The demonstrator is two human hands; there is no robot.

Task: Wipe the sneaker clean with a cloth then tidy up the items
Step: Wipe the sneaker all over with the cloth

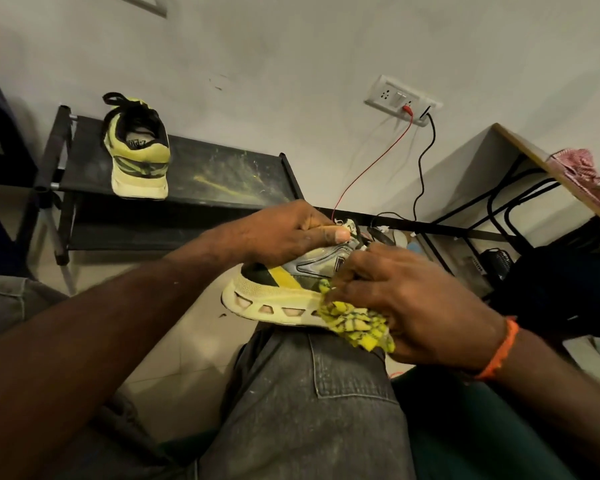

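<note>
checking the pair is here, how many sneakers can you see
2: one sneaker rests on the person's knee, gripped by the left hand; the other sneaker stands on the black rack.

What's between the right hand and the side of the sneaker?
In the head view, a yellow checked cloth lies between the right hand and the sneaker.

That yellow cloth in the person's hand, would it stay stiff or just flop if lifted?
Probably floppy: the yellow cloth bunches in folds under the right hand and droops over the knee. It likely weighs little and would not roll or tip.
</note>
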